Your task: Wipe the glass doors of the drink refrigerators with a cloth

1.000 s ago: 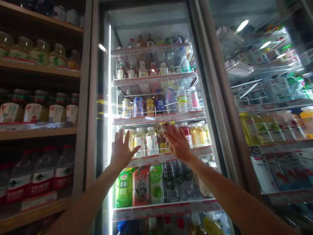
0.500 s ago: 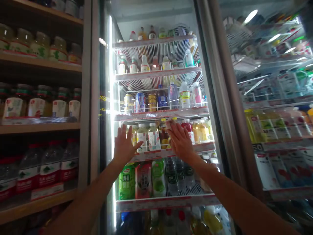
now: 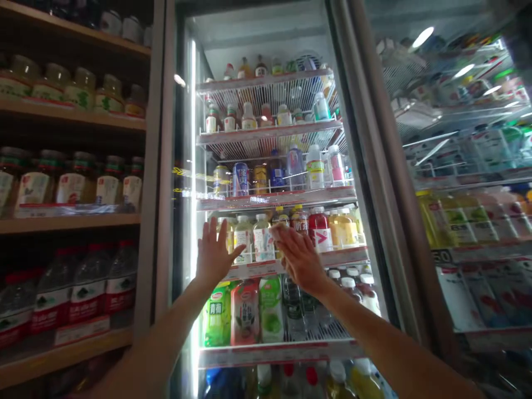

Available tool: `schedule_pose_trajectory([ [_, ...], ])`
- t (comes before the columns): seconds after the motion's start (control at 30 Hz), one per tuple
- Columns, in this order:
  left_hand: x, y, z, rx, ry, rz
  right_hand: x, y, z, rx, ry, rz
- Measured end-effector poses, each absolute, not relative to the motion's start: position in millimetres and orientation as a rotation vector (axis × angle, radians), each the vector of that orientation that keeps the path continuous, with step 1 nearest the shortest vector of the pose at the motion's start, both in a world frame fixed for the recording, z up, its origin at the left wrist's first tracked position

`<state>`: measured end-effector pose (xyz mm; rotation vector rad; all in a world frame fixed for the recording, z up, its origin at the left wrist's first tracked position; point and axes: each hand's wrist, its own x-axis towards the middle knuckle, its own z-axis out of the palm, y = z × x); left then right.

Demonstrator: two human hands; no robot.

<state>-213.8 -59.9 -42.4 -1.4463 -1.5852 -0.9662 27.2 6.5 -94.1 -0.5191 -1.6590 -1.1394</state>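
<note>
My left hand is held up with its fingers spread and the palm toward the glass door of a lit drinks fridge. To the right of it, my right hand presses a pale, crumpled cloth toward the same glass. Its fingers lie close together over the cloth, which is mostly hidden under them. Behind the glass, near both hands, stand a white-labelled bottle and a red-labelled bottle on a middle shelf.
Wooden shelves with jars and red-labelled water bottles stand at the left. A metal door frame runs down on the right, beside another glass-fronted fridge section of drinks. Green and red drink cartons sit lower inside the fridge.
My right hand has moved left and slightly down across the glass with the cloth. My left hand keeps about the same place, and the view has shifted a little.
</note>
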Motion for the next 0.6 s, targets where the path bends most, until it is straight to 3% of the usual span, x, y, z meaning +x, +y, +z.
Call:
schedule_pose_trajectory([
  [0.23,-203.6,-54.4,-49.8,-1.47,-1.446,-1.102,103.1,23.1,-80.0,-0.796,-1.211,-0.944],
  [0.43,-94.0,-34.1,-61.6,-1.93,-0.853,-1.416,44.7,5.7,-77.6,-0.585,-1.47,-0.746],
  [0.6,-25.0,-14.7,-60.9,-1.871,-0.872,-1.456,102.5,6.0,-97.4,-0.456,-1.569,-0.714],
])
